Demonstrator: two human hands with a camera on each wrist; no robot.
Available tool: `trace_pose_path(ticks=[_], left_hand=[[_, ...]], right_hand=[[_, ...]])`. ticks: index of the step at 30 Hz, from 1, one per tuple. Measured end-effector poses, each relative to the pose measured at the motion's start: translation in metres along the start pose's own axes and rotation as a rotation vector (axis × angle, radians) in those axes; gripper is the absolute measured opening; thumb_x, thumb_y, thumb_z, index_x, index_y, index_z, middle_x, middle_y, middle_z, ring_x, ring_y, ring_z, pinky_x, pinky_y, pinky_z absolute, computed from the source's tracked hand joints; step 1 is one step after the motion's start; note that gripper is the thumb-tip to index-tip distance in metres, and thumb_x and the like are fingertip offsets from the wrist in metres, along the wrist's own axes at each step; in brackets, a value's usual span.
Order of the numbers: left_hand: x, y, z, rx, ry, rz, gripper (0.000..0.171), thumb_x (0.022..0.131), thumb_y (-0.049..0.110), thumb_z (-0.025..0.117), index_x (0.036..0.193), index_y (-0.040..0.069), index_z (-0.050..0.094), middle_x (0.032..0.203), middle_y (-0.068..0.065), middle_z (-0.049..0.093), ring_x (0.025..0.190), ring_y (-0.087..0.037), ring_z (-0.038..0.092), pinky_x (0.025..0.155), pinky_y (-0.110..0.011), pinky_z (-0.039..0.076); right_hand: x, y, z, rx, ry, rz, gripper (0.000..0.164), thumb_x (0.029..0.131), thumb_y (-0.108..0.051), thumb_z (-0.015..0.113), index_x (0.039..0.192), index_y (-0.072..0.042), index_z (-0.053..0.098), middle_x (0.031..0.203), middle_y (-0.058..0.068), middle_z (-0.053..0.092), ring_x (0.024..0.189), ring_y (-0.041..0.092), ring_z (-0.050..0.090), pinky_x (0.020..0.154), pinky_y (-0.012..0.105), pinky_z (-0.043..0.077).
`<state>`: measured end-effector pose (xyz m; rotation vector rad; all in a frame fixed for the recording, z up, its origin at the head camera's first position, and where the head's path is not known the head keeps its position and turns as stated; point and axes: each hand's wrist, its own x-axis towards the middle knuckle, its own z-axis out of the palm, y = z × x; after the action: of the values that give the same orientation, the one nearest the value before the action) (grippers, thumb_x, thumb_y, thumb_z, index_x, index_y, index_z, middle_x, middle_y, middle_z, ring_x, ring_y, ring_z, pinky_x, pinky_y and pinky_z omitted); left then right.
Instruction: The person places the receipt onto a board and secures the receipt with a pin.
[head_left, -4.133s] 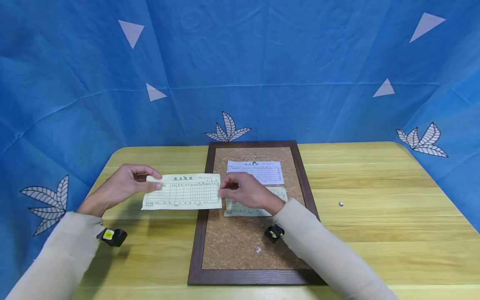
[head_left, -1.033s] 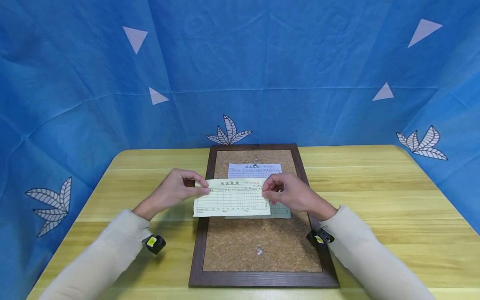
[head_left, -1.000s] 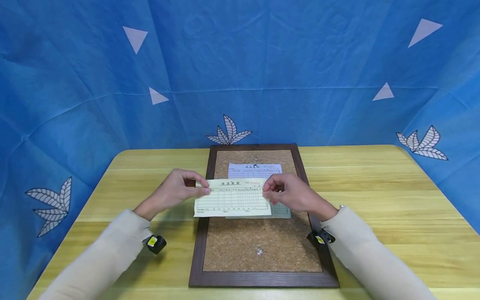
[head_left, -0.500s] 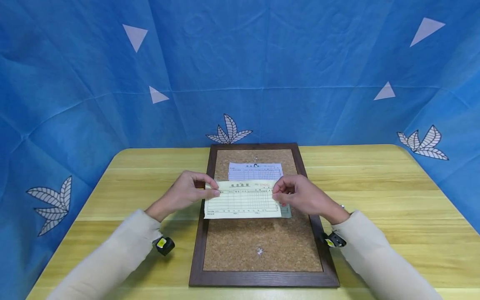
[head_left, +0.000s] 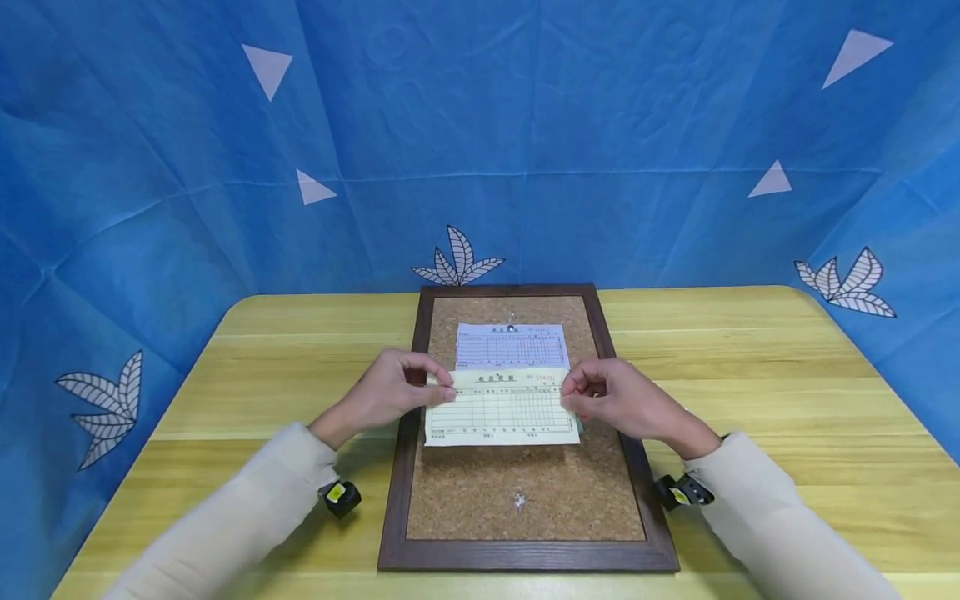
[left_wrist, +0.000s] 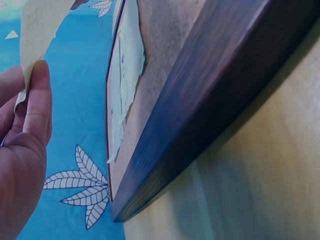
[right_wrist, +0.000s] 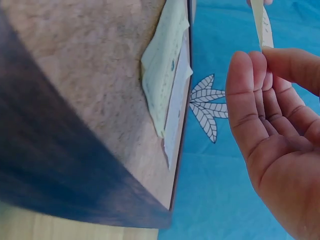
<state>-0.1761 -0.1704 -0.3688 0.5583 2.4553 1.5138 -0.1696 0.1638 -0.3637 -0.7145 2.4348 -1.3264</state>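
A pale yellow receipt slip (head_left: 498, 412) is stretched between my hands over the cork board (head_left: 465, 500). My left hand (head_left: 386, 392) pinches its left edge between thumb and fingers. At the right edge, my right hand (head_left: 630, 400) pinches it with thumb and fingertips. In the right wrist view the held slip (right_wrist: 258, 22) stands off the board. A pale green slip (right_wrist: 162, 70) lies on the cork, almost wholly hidden by the yellow one in the head view. Farther up the board is a lilac-white receipt slip (head_left: 510, 346) with a metal pin (head_left: 511, 328) at its top.
The board's dark wooden frame (head_left: 525, 556) lies on a wood-grain table (head_left: 787, 417). A cluster of clear pins (head_left: 519, 500) sits on the lower cork, with a small clear pin (head_left: 512, 316) near the top. Blue cloth (head_left: 600, 125) hangs behind the table.
Both hands have carried the yellow slip rightward, from the left of the board to over it, then slightly lower. My right hand has moved right along with it, still at its right edge.
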Motion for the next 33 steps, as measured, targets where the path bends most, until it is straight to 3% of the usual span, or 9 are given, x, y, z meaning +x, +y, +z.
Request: trace_pose_path(ticks=[8,16,25,33], left_hand=[[0.0,-0.001,0.008,-0.008,-0.004,-0.011,0.012,0.087,0.015,0.079,0.094,0.006,0.076,0.105,-0.008,0.07,0.049,-0.008,0.033,0.049,-0.024,0.033],[-0.002,-0.001,0.013,-0.028,-0.021,-0.028,0.008,0.088,0.014,0.078,0.094,0.009,0.076,0.106,-0.006,0.07,0.044,-0.008,0.028,0.044,-0.023,0.031],[-0.003,-0.004,0.018,-0.03,-0.039,0.0,0.006,0.088,0.014,0.078,0.092,0.01,0.077,0.103,-0.005,0.07,0.049,-0.009,0.033,0.048,-0.026,0.036],[-0.003,-0.005,0.023,-0.035,-0.05,0.009,0.005,0.087,0.012,0.078,0.09,0.009,0.076,0.099,-0.005,0.07,0.053,-0.009,0.038,0.05,-0.024,0.036]], right_hand=[[-0.006,0.005,-0.001,0.016,-0.009,-0.01,0.004,0.096,-0.004,0.065,0.095,-0.001,0.066,0.079,0.006,0.061,0.069,0.021,0.058,0.06,0.027,0.047],[-0.01,0.008,-0.001,0.04,-0.031,-0.004,0.005,0.095,-0.003,0.065,0.099,0.001,0.064,0.081,0.008,0.062,0.071,0.022,0.061,0.064,0.031,0.052],[-0.013,0.012,0.002,0.067,-0.028,-0.008,0.031,0.094,-0.001,0.067,0.12,0.006,0.052,0.08,0.005,0.058,0.066,0.016,0.058,0.059,0.028,0.049],[-0.016,0.016,0.004,0.038,-0.032,-0.009,0.03,0.093,0.0,0.067,0.119,0.004,0.053,0.079,0.005,0.058,0.065,0.013,0.056,0.059,0.026,0.047]])
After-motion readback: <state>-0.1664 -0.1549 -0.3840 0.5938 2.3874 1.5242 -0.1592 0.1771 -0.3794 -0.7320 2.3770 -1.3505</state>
